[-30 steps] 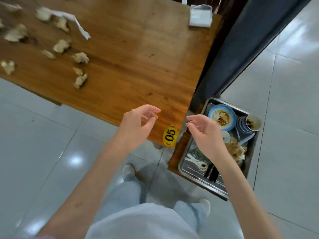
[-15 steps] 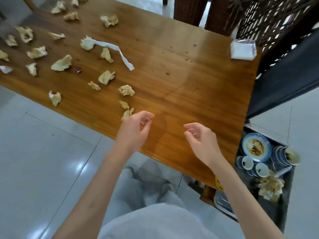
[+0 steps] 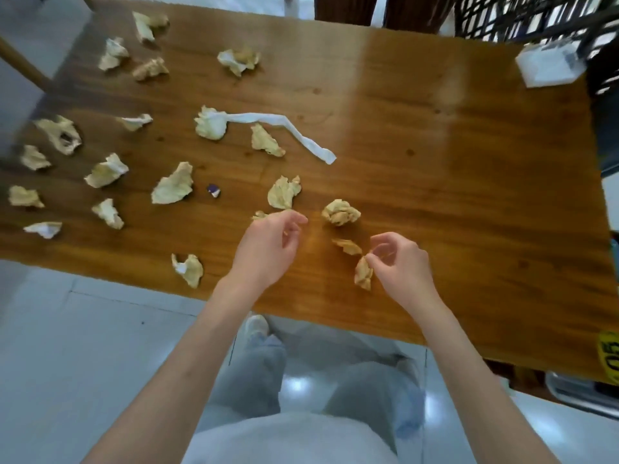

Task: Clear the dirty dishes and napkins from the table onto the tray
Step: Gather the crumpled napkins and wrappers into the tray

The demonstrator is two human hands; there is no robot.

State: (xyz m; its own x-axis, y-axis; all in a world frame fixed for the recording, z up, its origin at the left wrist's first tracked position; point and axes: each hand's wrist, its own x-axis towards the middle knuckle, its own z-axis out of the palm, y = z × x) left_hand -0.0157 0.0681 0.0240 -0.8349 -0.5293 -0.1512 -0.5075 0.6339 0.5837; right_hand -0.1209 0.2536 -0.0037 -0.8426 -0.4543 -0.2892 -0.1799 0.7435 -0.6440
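Observation:
Several crumpled, stained napkins lie scattered over the wooden table (image 3: 469, 195). My right hand (image 3: 402, 262) pinches the top of one crumpled napkin (image 3: 363, 276) near the table's front edge; another small napkin (image 3: 348, 246) lies just left of its fingers. My left hand (image 3: 268, 246) hovers with loosely curled fingers over a small napkin scrap (image 3: 259, 215) and holds nothing that I can see. A balled napkin (image 3: 341, 212) sits between the hands, farther back. Only a metal corner of the tray (image 3: 576, 393) shows at the lower right, below the table.
A long twisted white napkin strip (image 3: 288, 128) lies mid-table, and a small purple scrap (image 3: 213, 190) sits left of centre. A white tissue pack (image 3: 542, 67) stands at the far right corner. Dark chairs (image 3: 348, 8) stand behind the table. A yellow number tag (image 3: 609, 360) marks the near right edge.
The view swung left from the tray to the napkin-strewn table. Both hands moved forward over the table, and my right hand came down onto a napkin and pinched it.

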